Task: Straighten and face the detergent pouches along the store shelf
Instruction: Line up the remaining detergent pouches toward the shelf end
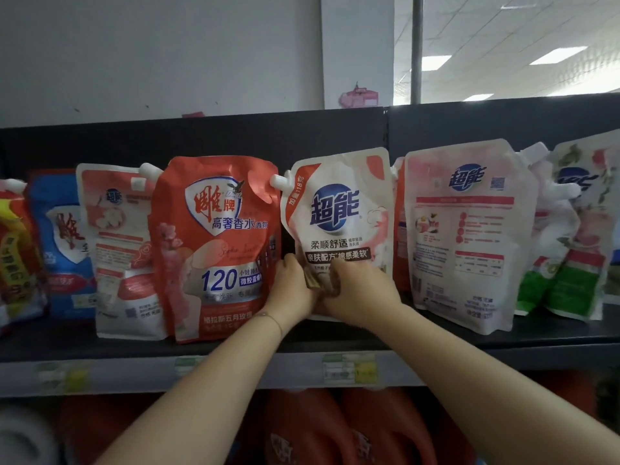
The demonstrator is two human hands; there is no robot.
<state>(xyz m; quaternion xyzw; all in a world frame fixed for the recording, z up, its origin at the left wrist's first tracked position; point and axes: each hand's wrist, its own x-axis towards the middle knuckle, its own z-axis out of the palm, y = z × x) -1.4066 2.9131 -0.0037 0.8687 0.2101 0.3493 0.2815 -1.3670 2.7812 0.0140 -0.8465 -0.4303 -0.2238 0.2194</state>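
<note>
Near the middle of the dark metal store shelf [536,333], close to its front edge: white-and-pink plastic detergent pouch with blue logo and white corner spout [339,223], upright, printed front outward. Gripped low down by both hands: left hand [292,290] curled round its lower left edge, right hand [355,290] clasped over its lower front. Just beside its spout, on the left: red plastic pouch with shield logo [214,246], front outward. On the right: pale pink-and-white pouch [469,229], back side out.

Left hand [292,290] and right hand [360,290] hold white pouch [339,209].
</note>
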